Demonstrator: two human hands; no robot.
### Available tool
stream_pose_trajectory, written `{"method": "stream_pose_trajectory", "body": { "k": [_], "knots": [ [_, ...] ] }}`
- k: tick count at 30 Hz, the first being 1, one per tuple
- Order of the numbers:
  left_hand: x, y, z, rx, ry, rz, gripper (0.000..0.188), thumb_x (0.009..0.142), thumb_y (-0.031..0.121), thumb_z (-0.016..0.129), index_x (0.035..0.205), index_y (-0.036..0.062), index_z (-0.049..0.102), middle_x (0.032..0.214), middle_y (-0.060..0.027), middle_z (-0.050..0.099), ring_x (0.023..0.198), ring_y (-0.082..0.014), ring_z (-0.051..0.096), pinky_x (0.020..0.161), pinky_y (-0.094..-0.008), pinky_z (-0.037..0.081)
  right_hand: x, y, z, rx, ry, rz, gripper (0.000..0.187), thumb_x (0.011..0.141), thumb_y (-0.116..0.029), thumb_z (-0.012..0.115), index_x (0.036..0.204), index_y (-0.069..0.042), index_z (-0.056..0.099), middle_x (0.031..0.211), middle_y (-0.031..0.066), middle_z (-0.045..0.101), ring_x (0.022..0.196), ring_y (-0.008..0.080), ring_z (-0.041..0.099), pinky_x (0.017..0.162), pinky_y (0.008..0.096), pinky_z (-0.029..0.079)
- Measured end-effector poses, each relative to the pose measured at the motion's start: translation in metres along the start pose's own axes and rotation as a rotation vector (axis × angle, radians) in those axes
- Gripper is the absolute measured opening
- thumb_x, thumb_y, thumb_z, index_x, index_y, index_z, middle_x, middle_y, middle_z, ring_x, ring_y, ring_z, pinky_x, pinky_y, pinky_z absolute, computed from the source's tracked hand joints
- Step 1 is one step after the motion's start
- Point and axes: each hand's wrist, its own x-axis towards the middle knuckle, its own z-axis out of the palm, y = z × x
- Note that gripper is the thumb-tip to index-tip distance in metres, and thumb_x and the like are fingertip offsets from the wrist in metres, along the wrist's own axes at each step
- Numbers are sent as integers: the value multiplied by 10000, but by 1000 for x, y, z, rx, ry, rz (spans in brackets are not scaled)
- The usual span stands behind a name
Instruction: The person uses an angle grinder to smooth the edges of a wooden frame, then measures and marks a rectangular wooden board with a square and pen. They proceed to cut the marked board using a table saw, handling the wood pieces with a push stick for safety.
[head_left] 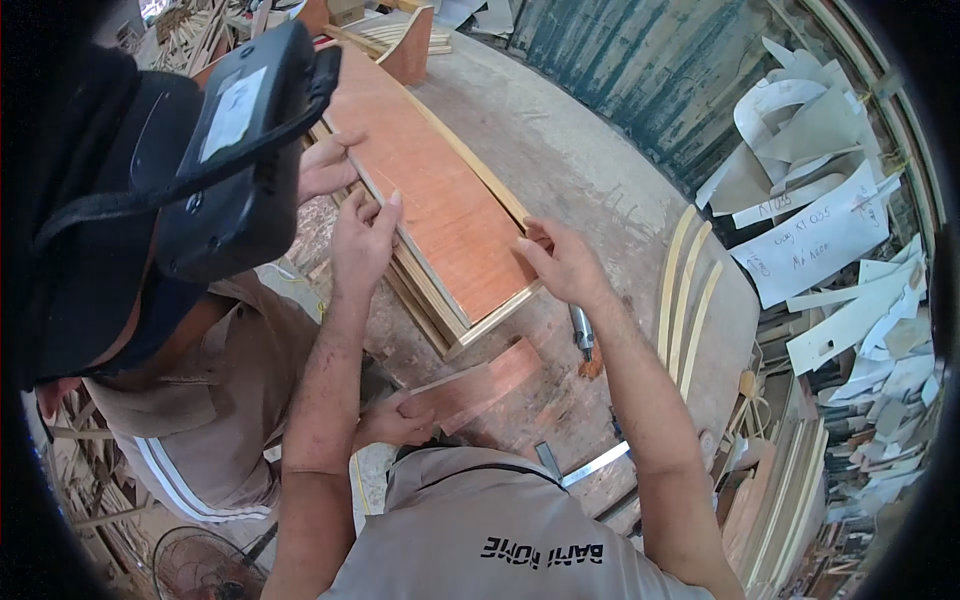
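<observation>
The fingers (540, 228) of the right hand (565, 262) bend narrowly at the near right corner of the reddish-brown panel (440, 190), the thumb beside them; from my end I can't tell whether they pinch the edge or only rest on it. I see the left hand (365, 238) at the panel's left long edge, fingers curled and thumb up near the rim, and again I can't make out how firm its hold is. The panel lies flat on top of a long wooden frame (408, 300) on the workbench (610, 170), running away from the wearer, with a pale wood strip (465, 150) along its right side.

A co-worker (200, 400) stands at the left. One of that person's hands (325, 167) is at the same left edge, farther up; the other (398, 420) holds a flat board (480, 388) below the frame's near end. Near the right wrist I have a silver cylindrical tool (582, 328) lying on the bench, and farther right three curved wood strips (685, 290) side by side.
</observation>
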Motion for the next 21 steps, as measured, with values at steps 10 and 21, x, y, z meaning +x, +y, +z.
{"method": "stream_pose_trajectory", "body": {
  "k": [10, 21],
  "knots": [
    [38, -1, -4, 150, -118, -180, 270, 858, 238, 762, 944, 9, 646, 710, -9, 600, 601, -79, 529, 526, -218, 404, -23, 8, 23, 86, 153, -62, 504, 915, -315, 655, 1285, 16, 567, 1190, 241, 642, 1135, 369, 615, 964, 428, 489],
    [39, -11, 0, -222, -86, -146, 179, 912, 189, 687, 955, 19, 652, 703, 12, 612, 537, -62, 505, 499, -204, 394, -30, 13, 7, 759, 245, 219, 525, 934, -326, 652, 1271, 64, 554, 1179, 183, 654, 1084, 249, 642, 952, 365, 510]
  ]
}}
